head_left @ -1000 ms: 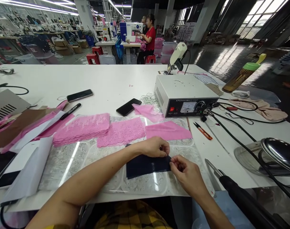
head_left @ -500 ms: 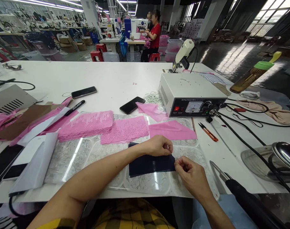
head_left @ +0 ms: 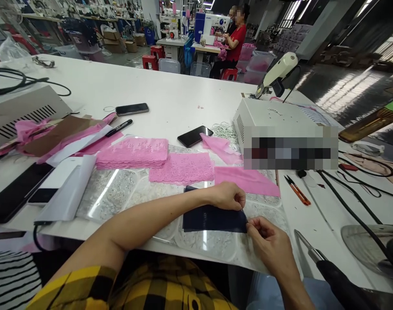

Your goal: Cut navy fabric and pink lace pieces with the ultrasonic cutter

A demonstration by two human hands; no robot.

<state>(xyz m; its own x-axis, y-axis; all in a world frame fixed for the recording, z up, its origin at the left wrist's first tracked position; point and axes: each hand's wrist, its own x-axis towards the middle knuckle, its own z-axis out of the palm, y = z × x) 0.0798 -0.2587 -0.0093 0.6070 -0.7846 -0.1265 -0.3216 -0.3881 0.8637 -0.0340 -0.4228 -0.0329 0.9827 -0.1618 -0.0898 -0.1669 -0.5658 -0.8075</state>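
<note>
A dark navy piece of fabric (head_left: 212, 218) lies flat on the clear-covered, marbled work mat (head_left: 203, 246). My left hand (head_left: 229, 196) pinches its far right corner, with the forearm crossing over the cloth's far edge. At the near right corner, my right hand (head_left: 268, 237) has thumb and forefinger closed on the fabric edge. Just beyond the left hand lies a plain pink fabric piece (head_left: 244, 181). To its left are a pink lace piece (head_left: 183, 168) and a stack of pink lace (head_left: 133, 151).
A pale control box (head_left: 264, 114) stands at the back right, near orange-handled thread snips (head_left: 297, 190) and a black-handled pointed tool (head_left: 322, 258) with cables. Two phones (head_left: 195, 136) and a marker (head_left: 119, 128) lie farther back. A person in red (head_left: 237, 41) sits at a sewing machine.
The camera view has tilted and shifted, so the table appears moved. Both hands keep their pinch at the navy fabric's right end, and the cloth looks smoother.
</note>
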